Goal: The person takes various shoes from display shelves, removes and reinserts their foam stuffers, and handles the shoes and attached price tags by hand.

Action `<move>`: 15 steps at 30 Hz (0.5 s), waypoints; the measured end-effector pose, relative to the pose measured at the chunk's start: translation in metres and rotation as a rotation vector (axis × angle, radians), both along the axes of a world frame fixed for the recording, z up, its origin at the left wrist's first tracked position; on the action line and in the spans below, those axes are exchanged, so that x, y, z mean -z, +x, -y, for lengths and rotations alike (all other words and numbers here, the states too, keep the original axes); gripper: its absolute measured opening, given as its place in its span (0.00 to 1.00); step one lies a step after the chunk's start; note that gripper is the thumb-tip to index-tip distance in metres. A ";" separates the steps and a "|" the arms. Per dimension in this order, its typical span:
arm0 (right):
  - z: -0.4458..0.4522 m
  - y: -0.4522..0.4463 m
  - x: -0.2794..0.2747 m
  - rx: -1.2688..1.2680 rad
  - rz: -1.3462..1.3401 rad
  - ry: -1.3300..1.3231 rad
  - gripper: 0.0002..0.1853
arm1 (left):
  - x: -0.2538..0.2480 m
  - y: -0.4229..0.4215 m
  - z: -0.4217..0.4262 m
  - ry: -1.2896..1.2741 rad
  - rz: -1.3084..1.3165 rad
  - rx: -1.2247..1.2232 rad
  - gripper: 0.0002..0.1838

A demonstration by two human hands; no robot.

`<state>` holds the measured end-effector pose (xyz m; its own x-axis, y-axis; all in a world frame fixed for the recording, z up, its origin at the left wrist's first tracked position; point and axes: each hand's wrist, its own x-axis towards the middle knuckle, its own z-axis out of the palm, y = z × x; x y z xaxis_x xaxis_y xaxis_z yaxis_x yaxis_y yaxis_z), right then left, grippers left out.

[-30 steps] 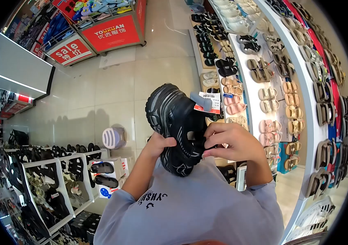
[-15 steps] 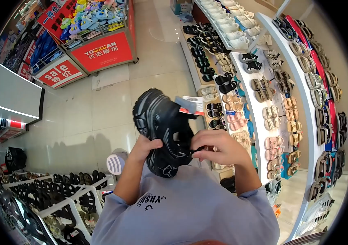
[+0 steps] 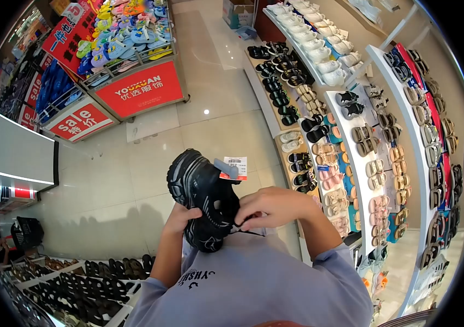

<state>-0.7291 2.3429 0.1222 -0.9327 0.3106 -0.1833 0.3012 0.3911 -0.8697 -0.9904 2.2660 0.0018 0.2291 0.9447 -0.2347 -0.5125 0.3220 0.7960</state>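
Observation:
A black sneaker (image 3: 202, 188) with grey streaks on its side and sole is held up in front of my chest. My left hand (image 3: 180, 219) is closed around its sole side, the thumb lying over the edge. My right hand (image 3: 267, 208) pinches a thin dark shoelace (image 3: 255, 234) at the shoe's opening; a loose end trails below the fingertips. From the shoe hangs a white and red price tag (image 3: 236, 165), beside a grey tab (image 3: 225, 168). The fingers of my left hand behind the shoe are hidden.
Shelves of sandals (image 3: 365, 139) and white shoes (image 3: 319, 52) run along the right. Racks of dark footwear (image 3: 79, 291) stand at lower left. A red-fronted bin (image 3: 143, 90) heaped with colourful clogs (image 3: 125, 41) stands at upper left. Tiled floor (image 3: 117, 188) lies between.
The shoe and both hands have shifted down and left in view. The tag has turned to show more of its white face, and the loose lace end now shows below my right hand.

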 end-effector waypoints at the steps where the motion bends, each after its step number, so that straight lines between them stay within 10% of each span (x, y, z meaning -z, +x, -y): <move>1: -0.005 0.006 -0.002 -0.024 -0.030 -0.012 0.09 | 0.002 0.000 -0.012 -0.007 -0.012 0.003 0.46; 15: -0.181 0.094 0.013 0.278 -0.101 -0.360 0.07 | 0.039 -0.035 -0.209 -0.195 0.116 -0.118 0.36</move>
<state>-0.6350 2.5237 0.1094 -0.8417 0.4849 -0.2375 0.2582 -0.0248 -0.9658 -1.0252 2.4747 -0.0375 0.1554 0.9061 -0.3935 -0.6398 0.3958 0.6587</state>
